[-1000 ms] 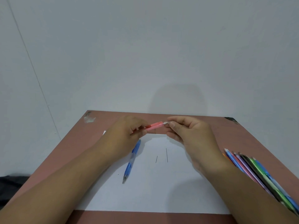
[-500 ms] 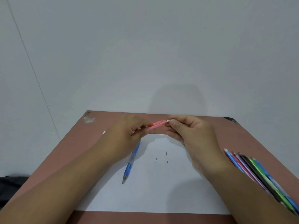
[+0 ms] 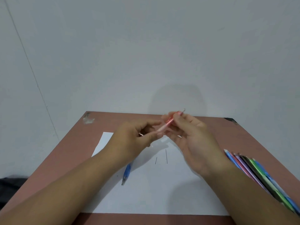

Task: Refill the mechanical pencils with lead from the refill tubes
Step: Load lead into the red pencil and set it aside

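Observation:
A pink mechanical pencil [image 3: 168,122] is in the air above the table, tilted, its metal tip up and to the right. My right hand [image 3: 193,140] holds it near the tip end with curled fingers. My left hand [image 3: 136,140] sits at the pencil's lower end, fingers curled; its hold on the pencil is blurred. A blue mechanical pencil [image 3: 127,172] lies on the white paper [image 3: 162,192] under my left wrist. Two thin dark leads [image 3: 166,156] lie on the paper between my hands.
A row of several coloured mechanical pencils [image 3: 253,172] lies on the brown table [image 3: 78,143] at the right, partly under my right forearm. A grey wall stands behind the table's far edge. Something dark lies at the lower left.
The pink pencil has swung from nearly level to tilted, its tip rising to the right. My right hand moved up and right along it, and my left hand's grip has loosened.

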A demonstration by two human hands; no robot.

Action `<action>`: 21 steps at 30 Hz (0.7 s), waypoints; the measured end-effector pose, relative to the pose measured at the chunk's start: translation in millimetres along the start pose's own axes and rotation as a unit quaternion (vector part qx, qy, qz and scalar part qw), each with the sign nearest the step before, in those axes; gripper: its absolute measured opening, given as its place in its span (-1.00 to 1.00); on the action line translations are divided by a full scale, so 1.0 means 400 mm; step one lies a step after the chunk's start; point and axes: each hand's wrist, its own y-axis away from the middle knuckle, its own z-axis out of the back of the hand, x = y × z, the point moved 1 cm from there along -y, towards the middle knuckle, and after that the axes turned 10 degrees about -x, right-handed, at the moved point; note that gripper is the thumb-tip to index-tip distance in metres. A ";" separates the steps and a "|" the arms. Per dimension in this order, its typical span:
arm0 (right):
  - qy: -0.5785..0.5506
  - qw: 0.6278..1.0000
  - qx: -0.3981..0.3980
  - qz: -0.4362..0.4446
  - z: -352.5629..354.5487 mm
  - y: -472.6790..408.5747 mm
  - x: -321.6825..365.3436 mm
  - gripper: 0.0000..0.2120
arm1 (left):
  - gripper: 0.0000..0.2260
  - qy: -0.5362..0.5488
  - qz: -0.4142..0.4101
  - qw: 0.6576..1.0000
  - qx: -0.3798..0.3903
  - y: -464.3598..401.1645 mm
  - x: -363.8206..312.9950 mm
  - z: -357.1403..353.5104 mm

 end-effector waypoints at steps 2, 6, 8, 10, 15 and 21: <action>-0.089 0.995 -0.043 -0.021 0.004 -0.009 0.011 -0.85 | -0.86 0.048 0.060 0.997 0.009 0.000 0.003 -0.001; -0.197 0.976 -0.073 -0.053 0.016 -0.022 0.028 -0.89 | -0.68 0.115 0.103 0.987 0.038 0.002 0.008 0.003; -0.246 0.965 -0.071 -0.065 0.027 -0.030 0.033 -0.88 | -0.65 0.113 0.101 0.987 0.054 0.008 0.004 0.003; -0.260 0.962 -0.044 -0.067 0.037 -0.032 0.041 -0.83 | -0.64 0.109 0.100 0.987 0.065 0.013 -0.004 0.002; -0.177 0.983 0.053 -0.014 0.043 -0.016 0.066 -0.56 | -0.64 0.087 0.087 0.988 0.097 0.025 -0.025 -0.004; -0.237 0.970 0.045 -0.032 0.038 -0.001 0.066 -0.59 | -0.64 0.108 0.102 0.975 0.165 0.028 -0.027 -0.012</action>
